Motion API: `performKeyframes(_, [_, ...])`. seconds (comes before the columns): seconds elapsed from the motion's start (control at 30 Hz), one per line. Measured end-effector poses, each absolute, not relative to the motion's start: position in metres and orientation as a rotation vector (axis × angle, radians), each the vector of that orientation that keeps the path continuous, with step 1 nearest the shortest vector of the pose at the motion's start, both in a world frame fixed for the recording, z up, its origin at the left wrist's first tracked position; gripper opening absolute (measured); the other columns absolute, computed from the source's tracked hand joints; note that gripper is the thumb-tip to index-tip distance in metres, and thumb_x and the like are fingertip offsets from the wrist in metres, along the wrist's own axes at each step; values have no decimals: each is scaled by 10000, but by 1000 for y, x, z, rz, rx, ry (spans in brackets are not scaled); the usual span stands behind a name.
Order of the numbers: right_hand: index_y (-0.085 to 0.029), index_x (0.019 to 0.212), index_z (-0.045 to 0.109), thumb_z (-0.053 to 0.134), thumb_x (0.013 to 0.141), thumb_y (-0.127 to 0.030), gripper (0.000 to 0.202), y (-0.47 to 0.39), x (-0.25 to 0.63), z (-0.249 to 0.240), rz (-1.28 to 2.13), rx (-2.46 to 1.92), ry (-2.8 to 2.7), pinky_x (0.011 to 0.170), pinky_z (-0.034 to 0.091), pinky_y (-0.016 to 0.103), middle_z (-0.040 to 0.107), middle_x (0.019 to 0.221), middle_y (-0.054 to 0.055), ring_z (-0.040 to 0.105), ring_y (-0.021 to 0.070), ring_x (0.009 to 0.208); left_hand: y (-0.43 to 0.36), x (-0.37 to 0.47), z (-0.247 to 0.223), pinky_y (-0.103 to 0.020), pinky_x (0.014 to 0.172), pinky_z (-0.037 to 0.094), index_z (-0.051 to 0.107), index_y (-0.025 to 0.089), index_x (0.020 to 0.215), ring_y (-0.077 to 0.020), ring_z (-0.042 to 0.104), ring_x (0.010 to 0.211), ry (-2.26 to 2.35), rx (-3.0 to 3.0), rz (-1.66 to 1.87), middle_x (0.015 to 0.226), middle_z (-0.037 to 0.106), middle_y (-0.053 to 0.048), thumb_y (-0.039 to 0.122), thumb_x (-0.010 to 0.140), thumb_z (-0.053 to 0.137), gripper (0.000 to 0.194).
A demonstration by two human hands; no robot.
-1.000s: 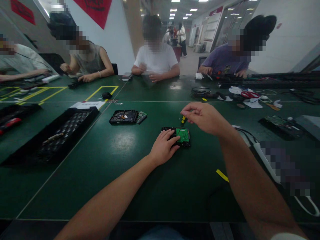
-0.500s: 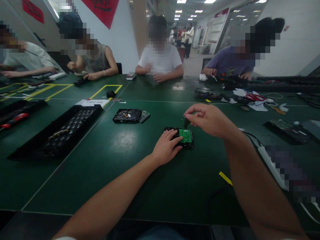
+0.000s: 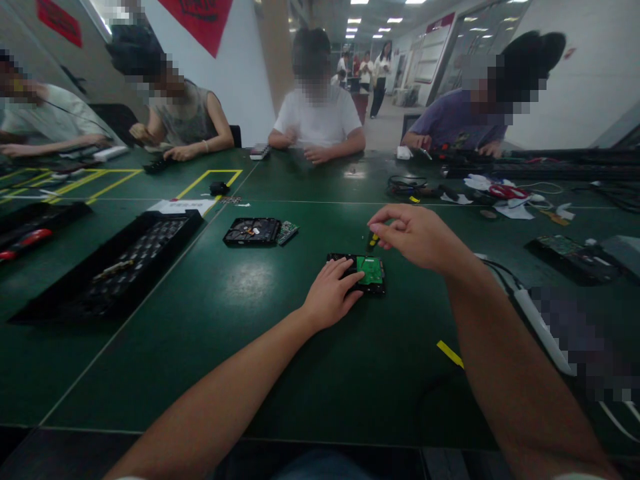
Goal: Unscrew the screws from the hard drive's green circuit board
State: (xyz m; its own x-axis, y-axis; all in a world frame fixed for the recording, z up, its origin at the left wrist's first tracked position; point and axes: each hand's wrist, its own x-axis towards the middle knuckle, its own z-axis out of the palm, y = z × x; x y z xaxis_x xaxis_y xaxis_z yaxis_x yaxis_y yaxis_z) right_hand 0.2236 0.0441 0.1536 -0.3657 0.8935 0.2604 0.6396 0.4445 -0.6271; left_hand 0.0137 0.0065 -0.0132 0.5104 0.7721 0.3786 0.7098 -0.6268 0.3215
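A hard drive (image 3: 373, 272) lies on the green table with its green circuit board facing up. My left hand (image 3: 334, 291) rests flat across its left part, fingers spread, pressing on the black casing. Over the far right part of the drive, my right hand (image 3: 407, 237) pinches a small screwdriver (image 3: 373, 241) with a dark and yellow handle. Its shaft and tip are too thin to make out against the board. Left of these lies a second hard drive (image 3: 251, 231), with a loose circuit board (image 3: 287, 233) beside it.
A long black tray (image 3: 115, 267) with small parts stands at the left. Cables and white scraps (image 3: 515, 197) lie at the far right, another drive (image 3: 570, 257) nearer. A yellow strip (image 3: 450, 354) lies by my right forearm. Several people sit across the table.
My right hand and the screwdriver have risen slightly, and yellow now shows on the handle. My left hand stays on the hard drive. The view has shifted a little.
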Motion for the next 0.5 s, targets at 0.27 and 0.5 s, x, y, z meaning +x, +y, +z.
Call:
performKeyframes(0.27, [-196, 1032, 741, 680, 923, -279, 150, 42, 227, 157, 547, -1289, -2128, 679, 499, 317, 787, 937, 50, 694, 165, 641, 6, 13, -14, -602, 1280, 351, 656, 224, 1452, -344, 447, 1540, 1284, 2617, 770, 1605, 527, -159, 398, 1046, 628, 443])
performKeyframes(0.5, [-203, 993, 774, 679, 943, -323, 161, 44, 227, 156, 493, -1319, -2150, 690, 493, 321, 765, 805, 47, 706, 205, 722, 6, 13, -13, -603, 1286, 342, 652, 224, 1454, -341, 442, 1543, 1273, 2618, 777, 1610, 522, -156, 396, 1045, 631, 445])
